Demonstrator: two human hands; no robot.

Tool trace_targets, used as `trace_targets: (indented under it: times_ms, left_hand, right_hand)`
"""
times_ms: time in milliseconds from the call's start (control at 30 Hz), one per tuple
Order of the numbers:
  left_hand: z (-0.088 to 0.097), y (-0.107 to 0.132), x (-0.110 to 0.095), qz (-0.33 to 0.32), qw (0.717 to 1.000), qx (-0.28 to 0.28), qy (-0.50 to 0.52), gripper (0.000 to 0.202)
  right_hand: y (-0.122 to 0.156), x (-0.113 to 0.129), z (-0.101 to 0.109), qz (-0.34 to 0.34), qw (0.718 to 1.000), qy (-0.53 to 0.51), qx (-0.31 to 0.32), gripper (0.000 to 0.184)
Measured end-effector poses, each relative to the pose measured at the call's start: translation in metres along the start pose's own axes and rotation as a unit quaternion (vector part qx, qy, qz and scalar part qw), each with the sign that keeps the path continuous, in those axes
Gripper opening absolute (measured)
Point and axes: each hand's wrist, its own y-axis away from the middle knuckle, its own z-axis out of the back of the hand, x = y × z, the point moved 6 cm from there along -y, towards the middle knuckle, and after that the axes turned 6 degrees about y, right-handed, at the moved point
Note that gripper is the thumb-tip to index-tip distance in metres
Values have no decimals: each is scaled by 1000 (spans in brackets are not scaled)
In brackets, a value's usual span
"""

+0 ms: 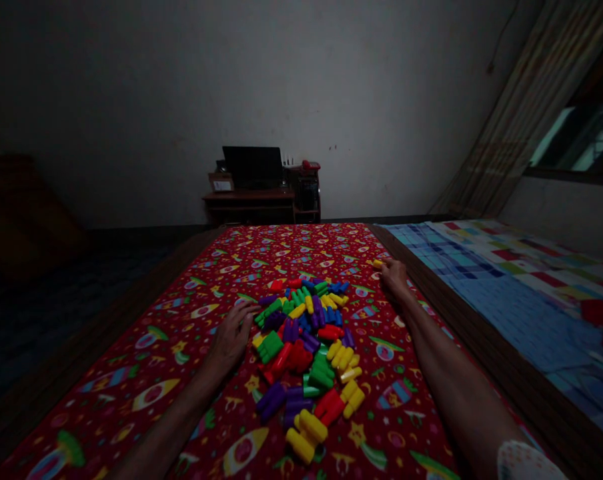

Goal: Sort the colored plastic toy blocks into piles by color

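Observation:
A heap of plastic building blocks [300, 358] in red, green, blue, purple and yellow lies loose on a red cloth [196, 387] printed with rockets and stars. At the heap's left edge my left hand [233, 333] rests on the cloth, its fingers apart and nothing visible in them. The fingertips are beside a green block [267, 311]; whether they touch it I cannot tell. Farther out, near the cloth's right edge, my right hand [394, 275] pinches a yellow block [377, 264], mostly covered by the fingers. A pair of yellow blocks [306, 435] lies nearest me.
Brown edges [396, 243] border the cloth. To the right is a bed with a blue plaid and patchwork cover [511, 300]. Against the far wall stands a desk [249, 197] with a black monitor [252, 167] and a cardboard box [221, 182]. A curtain [506, 120] hangs at the right.

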Motion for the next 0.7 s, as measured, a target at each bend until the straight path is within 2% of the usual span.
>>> trace_targets:
  times_ms: [167, 267, 367, 433, 533, 633, 700]
  left_hand:
    - [0, 0, -1, 0, 1000, 0, -2, 48]
    - [1, 0, -2, -4, 1000, 3, -3, 46]
    - [2, 0, -3, -2, 1000, 4, -3, 46]
    - [2, 0, -4, -4, 1000, 5, 0, 46]
    - [1, -1, -5, -14, 1000, 4, 0, 45]
    - [1, -1, -5, -17, 1000, 0, -3, 44]
    - [2, -1, -6, -18, 1000, -1, -4, 44]
  right_hand:
    - [-5, -2, -2, 14, 997, 75, -16, 41]
    - [-3, 3, -9, 75, 990, 114, -16, 44]
    - [-2, 5, -18, 122, 981, 149, 22, 46]
    - [-2, 0, -20, 101, 979, 175, 36, 42]
    - [-3, -8, -13, 48, 980, 191, 8, 42]
    - [0, 6, -1, 59, 981, 184, -30, 44]
    - [5, 29, 6, 97, 978, 185, -19, 42]
